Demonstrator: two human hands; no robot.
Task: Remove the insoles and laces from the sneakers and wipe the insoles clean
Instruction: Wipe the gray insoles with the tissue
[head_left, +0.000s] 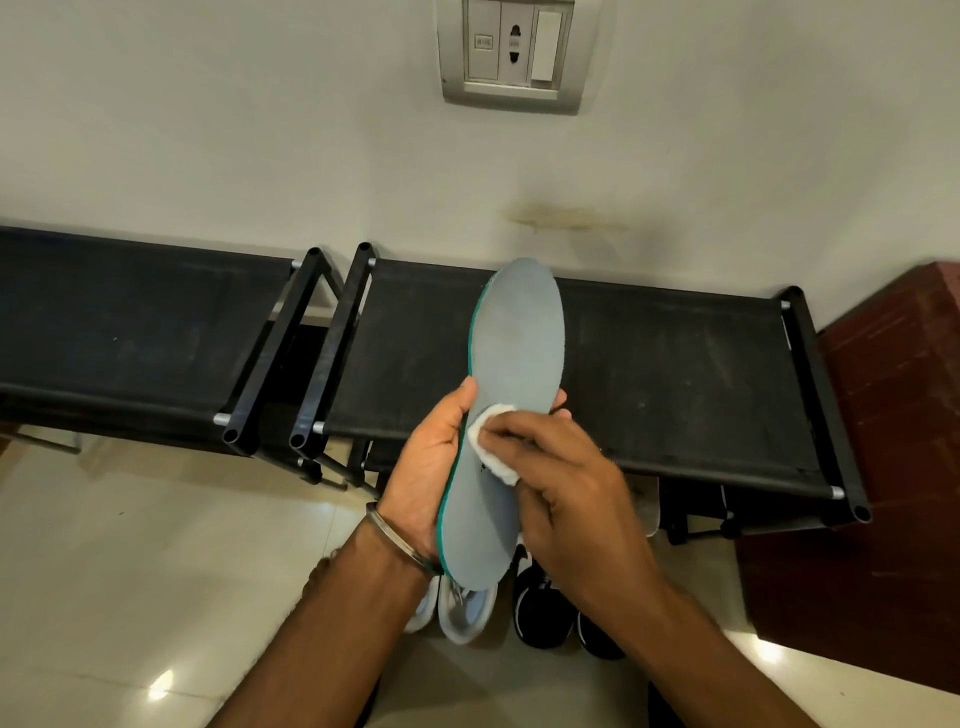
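Observation:
A grey insole (517, 343) with a green edge stands nearly upright in front of me, toe end up. My left hand (423, 478) grips it from the left and behind, thumb on its front edge and fingertips showing at its right edge. My right hand (566, 483) pinches a small white wipe (491, 431) and presses it on the insole's middle. Below the hands, a pair of light grey sneakers (460, 608) stands on the floor, partly hidden by the insole and my wrists.
Two black fabric-topped shoe racks (675, 374) stand side by side against the white wall. Black shoes (545, 618) sit on the tiled floor next to the grey pair. A dark red cabinet (893, 467) is at the right. A wall socket plate (511, 52) is above.

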